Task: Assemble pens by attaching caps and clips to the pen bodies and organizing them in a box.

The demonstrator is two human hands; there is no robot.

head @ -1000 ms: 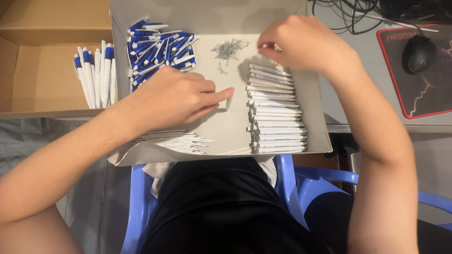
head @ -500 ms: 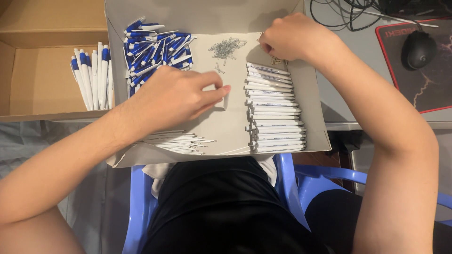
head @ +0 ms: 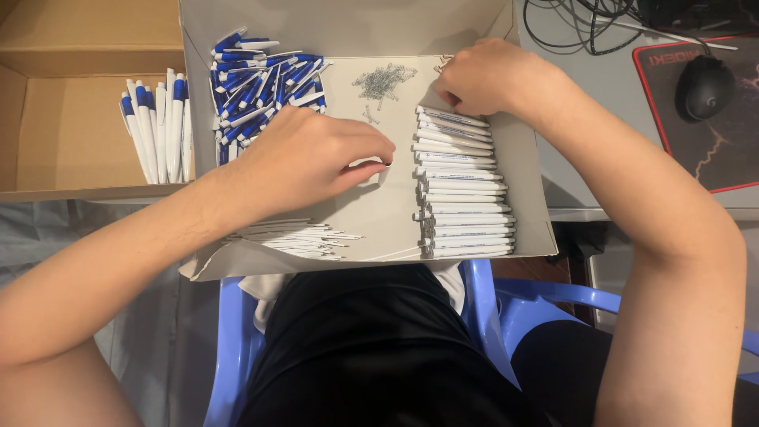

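A shallow grey box [head: 528, 187] lies across my lap. My left hand [head: 304, 162] rests in its middle, fingers pinched on a small white pen part [head: 367, 168]. My right hand [head: 484, 76] is at the far end of a row of white pen barrels [head: 462, 194], fingertips curled onto the topmost barrel. A heap of blue-and-white pen tops [head: 261, 79] sits at the back left of the box. Small metal springs [head: 383, 79] lie between my hands. Thin white refills [head: 292, 233] lie at the near left edge.
A brown cardboard box [head: 55, 119] on the left holds several finished blue-and-white pens [head: 158, 126]. On the desk to the right are a black mouse [head: 706, 85] on a dark red-edged pad [head: 731, 158] and tangled cables [head: 577, 20]. I sit on a blue plastic chair [head: 545, 300].
My right hand has come down from the back edge of the box onto the top of the barrel row. My left hand's fingers have curled in more.
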